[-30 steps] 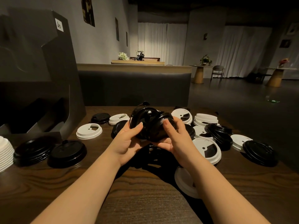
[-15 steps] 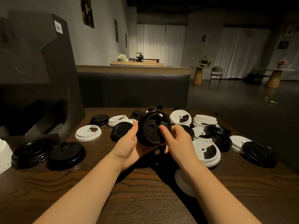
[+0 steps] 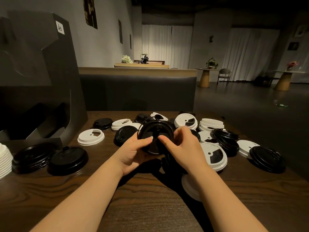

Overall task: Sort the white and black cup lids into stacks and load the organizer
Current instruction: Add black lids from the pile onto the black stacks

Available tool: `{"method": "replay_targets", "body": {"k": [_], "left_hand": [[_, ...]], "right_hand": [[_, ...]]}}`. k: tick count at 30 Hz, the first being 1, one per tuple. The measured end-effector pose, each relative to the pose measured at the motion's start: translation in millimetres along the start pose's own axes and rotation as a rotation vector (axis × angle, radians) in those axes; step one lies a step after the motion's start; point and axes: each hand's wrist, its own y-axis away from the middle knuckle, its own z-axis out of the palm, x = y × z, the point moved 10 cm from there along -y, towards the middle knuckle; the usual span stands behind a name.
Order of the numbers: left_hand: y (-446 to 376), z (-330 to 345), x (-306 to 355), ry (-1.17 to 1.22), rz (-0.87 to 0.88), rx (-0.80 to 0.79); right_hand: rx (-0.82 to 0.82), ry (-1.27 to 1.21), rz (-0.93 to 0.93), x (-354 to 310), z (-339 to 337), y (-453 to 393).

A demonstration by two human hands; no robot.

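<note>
Both my left hand (image 3: 133, 153) and right hand (image 3: 181, 144) clasp the black lid (image 3: 155, 136) by its rim, tilted above the table (image 3: 150, 206); I judge it light, thin, flexible and slippery, best held at its stiffer edge

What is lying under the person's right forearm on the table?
A white lid lies under the right forearm; only its left edge shows. The arm covers the rest, so its type cannot be told.

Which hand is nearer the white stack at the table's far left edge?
Left. The left hand is nearer the white stack; the right hand sits farther right.
</note>
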Motion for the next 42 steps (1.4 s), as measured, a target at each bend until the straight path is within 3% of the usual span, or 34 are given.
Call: {"method": "replay_targets", "body": {"k": [3,5,10,13,15,19,24,29,34,42], "left_hand": [[-0.1,1.5,1.3,-0.032,0.005,-0.017],[-1.2,-1.2,4.5,-0.104,0.028,0.001],[-4.9,-25.2,18.0,-0.163,0.115,0.202],[-4.1,-61.7,30.9,0.057,0.181,0.423],[-4.9,-80.4,33.1,0.203,0.203,0.48],[-5.8,-83.8,23.9,0.295,0.149,0.496],[-9.1,-69.9,16.7,0.265,0.098,0.473],[-11.6,-68.5,15.2,0.181,0.103,0.503],[-13.4,-75.4,16.4,0.133,0.115,0.516],[-9.7,-75.1,23.3,-0.093,0.15,0.528]], "right_hand": [[-0.042,-0.32,-0.007,-0.8,6.9,-2.8],[0.024,-0.4,0.0,2.9,2.7,-5.5],[0.039,-0.56,0.091,18.1,4.9,-10.7],[0.171,-0.287,0.051,21.9,-18.3,-12.9],[0.163,-0.04,0.024,20.4,-21.7,-12.9],[-0.044,0.413,-0.114,7.4,8.2,-10.5],[-0.133,0.581,-0.283,-11.6,23.6,-0.4],[-0.333,0.874,-0.433,-22.0,71.1,10.0],[-0.387,0.896,-0.478,-19.9,92.2,11.1],[-0.407,0.505,-0.502,-27.3,68.2,16.7]]}}
